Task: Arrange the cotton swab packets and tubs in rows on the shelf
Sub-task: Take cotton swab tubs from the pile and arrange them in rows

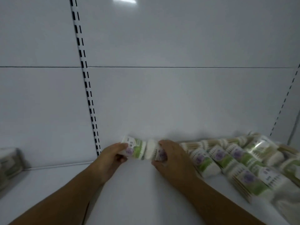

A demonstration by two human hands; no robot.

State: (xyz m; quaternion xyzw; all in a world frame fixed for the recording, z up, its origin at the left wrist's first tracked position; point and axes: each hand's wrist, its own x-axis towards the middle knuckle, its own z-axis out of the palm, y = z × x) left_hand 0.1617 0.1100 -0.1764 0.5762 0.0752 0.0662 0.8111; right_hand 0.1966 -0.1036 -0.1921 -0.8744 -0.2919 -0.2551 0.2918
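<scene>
Left grip (112,157), right grip (172,158) clasp rear-edge packets (138,148).

I have both bare forearms reaching forward from the bottom corners, converging toward the middle of my view. My left hand (112,157) lies with its back up, fingers curled round the left end of a packet (136,148). My right hand (172,157) sits just beside it, back toward me, fingers bent over a second packet (155,151), thumb low on the near side. The two hands are close but do not touch each other. Both wrists look straight and roughly level with one another
</scene>
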